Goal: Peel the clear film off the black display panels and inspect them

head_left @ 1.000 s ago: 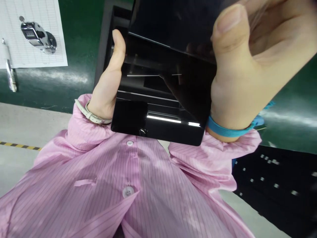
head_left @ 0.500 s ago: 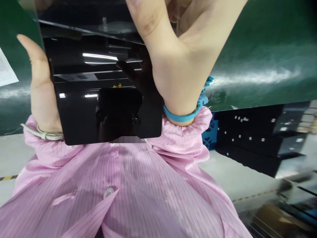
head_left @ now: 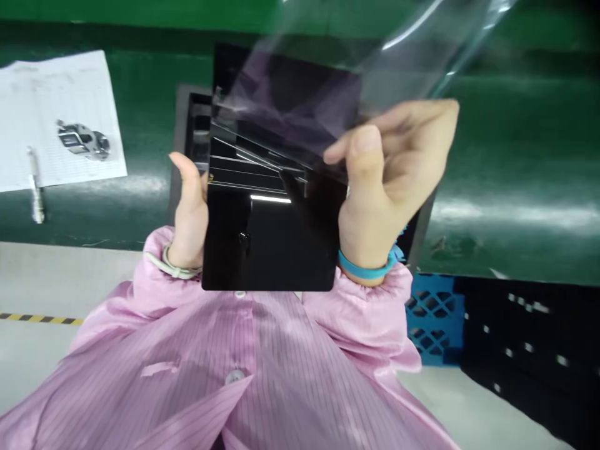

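Observation:
A glossy black panel [head_left: 272, 244] is held up in front of my chest, with ceiling lights mirrored in it. My left hand [head_left: 191, 206] grips its left edge, thumb up along the side and the other fingers hidden behind. Over the panel's upper part lies a clear plastic film [head_left: 398, 69], which stretches up and to the right. My right hand [head_left: 387, 181] pinches at the film near the panel's right edge, thumb and forefinger close together. Behind the panel, a dark tray [head_left: 182, 125] rests on the green table.
On the green table [head_left: 506, 169], at the left, lies a white paper sheet [head_left: 28, 100] with a shiny metal object [head_left: 84, 140] and a pen [head_left: 36, 194]. Below the table's right edge are a blue crate [head_left: 434, 319] and black boxes [head_left: 529, 337].
The panel now appears farther from the camera and more to the right. The film is visible, raised off the panel's upper part. The paper and dark tray have come into view.

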Demonstrator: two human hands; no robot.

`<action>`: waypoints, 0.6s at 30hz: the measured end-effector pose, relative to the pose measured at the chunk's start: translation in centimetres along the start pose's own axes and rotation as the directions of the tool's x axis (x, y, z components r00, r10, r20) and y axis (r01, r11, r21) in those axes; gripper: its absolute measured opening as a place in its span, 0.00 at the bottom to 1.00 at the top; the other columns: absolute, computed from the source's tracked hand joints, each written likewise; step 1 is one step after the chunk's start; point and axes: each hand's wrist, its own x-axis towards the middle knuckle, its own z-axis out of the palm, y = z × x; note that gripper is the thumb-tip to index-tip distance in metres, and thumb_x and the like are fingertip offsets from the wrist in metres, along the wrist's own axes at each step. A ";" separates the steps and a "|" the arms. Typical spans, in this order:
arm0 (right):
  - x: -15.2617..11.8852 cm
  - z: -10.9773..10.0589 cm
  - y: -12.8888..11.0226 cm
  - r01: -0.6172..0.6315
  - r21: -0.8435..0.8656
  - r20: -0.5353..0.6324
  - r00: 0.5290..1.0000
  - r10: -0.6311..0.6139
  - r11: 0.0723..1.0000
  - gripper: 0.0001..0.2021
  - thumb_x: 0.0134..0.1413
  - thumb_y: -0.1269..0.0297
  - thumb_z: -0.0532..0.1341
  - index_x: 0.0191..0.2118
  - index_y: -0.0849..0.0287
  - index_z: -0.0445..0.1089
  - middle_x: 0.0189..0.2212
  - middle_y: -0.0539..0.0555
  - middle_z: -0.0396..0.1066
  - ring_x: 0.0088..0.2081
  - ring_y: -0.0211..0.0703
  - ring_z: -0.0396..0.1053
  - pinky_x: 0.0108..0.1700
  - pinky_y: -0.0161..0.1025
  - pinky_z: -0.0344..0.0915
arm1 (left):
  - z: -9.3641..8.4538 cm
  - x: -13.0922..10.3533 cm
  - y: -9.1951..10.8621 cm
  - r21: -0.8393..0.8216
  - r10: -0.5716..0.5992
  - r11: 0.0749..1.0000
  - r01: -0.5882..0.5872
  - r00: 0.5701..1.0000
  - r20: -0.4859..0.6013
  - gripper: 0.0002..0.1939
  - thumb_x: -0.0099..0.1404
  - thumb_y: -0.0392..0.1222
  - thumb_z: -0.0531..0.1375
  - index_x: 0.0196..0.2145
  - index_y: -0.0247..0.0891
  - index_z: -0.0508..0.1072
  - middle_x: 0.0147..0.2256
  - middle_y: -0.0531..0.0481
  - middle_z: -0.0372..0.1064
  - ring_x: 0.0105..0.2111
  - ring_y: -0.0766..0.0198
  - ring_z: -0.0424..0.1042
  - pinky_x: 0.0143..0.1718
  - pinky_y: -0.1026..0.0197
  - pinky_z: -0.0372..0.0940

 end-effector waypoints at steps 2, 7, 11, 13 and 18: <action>-0.5 -0.4 0.2 -0.002 -0.018 -0.003 1.000 0.002 1.000 0.12 0.63 0.49 0.64 0.36 0.48 0.65 0.31 0.46 0.63 0.33 0.38 0.71 0.44 0.41 0.73 | 0.2 -0.4 -0.4 -0.070 0.024 0.997 -0.027 0.999 -0.031 0.38 0.75 0.68 0.36 0.60 0.43 0.71 0.48 0.50 0.78 0.63 0.49 0.68 0.62 0.48 0.69; -1.4 -1.0 -0.2 0.158 0.009 -0.075 0.985 -0.157 0.987 0.13 0.64 0.50 0.64 0.38 0.54 0.67 0.26 0.45 0.64 0.28 0.35 0.69 0.33 0.36 0.67 | 0.5 -1.7 -0.6 -0.235 -0.039 0.971 0.043 0.999 0.022 0.38 0.76 0.66 0.37 0.50 0.36 0.76 0.47 0.46 0.77 0.59 0.53 0.72 0.59 0.54 0.72; -1.6 -1.0 -1.0 0.229 -0.033 -0.118 0.966 -0.231 0.973 0.11 0.64 0.50 0.63 0.38 0.52 0.71 0.28 0.47 0.64 0.28 0.38 0.71 0.31 0.40 0.65 | 0.0 -2.3 -0.8 -0.257 -0.045 0.964 0.069 0.994 0.098 0.49 0.69 0.74 0.30 0.51 0.36 0.75 0.49 0.46 0.77 0.61 0.52 0.70 0.62 0.53 0.71; -1.7 -0.9 -1.4 0.248 -0.061 -0.111 0.961 -0.254 0.967 0.09 0.66 0.52 0.61 0.39 0.50 0.72 0.29 0.47 0.62 0.28 0.39 0.71 0.31 0.42 0.64 | -0.1 -2.6 -1.0 -0.248 -0.021 0.968 0.045 0.995 0.098 0.51 0.66 0.77 0.28 0.53 0.37 0.75 0.50 0.47 0.76 0.62 0.52 0.69 0.62 0.53 0.71; -1.9 -1.6 -1.5 0.294 -0.014 -0.057 0.954 -0.294 0.956 0.12 0.64 0.50 0.64 0.41 0.52 0.73 0.32 0.48 0.64 0.32 0.39 0.72 0.36 0.42 0.66 | -0.5 -2.8 -1.5 -0.110 0.056 0.992 -0.057 0.998 -0.010 0.39 0.69 0.75 0.45 0.54 0.39 0.74 0.52 0.46 0.76 0.62 0.49 0.70 0.59 0.51 0.74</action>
